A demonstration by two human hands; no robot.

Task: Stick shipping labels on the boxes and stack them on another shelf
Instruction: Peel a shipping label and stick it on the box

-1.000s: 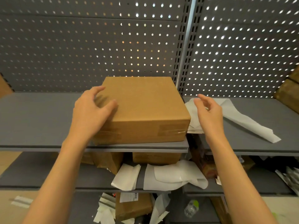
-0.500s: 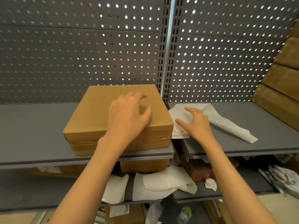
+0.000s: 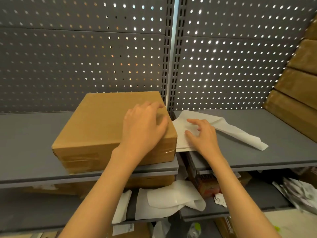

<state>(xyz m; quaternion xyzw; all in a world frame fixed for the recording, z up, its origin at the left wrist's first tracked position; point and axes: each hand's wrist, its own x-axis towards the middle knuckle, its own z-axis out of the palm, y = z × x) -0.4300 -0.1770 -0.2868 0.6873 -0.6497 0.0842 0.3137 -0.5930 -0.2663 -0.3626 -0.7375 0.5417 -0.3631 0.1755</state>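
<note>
Right hand (image 3: 202, 134) now apparently touches label sheets (image 3: 184, 134) (previously beside).

Box (image 3: 109, 127) on left shelf (image 3: 25, 145), papers (image 3: 221, 127) right of it, prob. touching.

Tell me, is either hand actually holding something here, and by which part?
Nothing is lifted. The left hand rests on the cardboard box at its top right edge; the right hand touches the white sheets beside it, fingers bent, grip unclear.

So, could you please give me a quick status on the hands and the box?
Left hand resting on cardboard box, no label on top. Right hand on white label sheets beside it. Nothing in the way.
</note>
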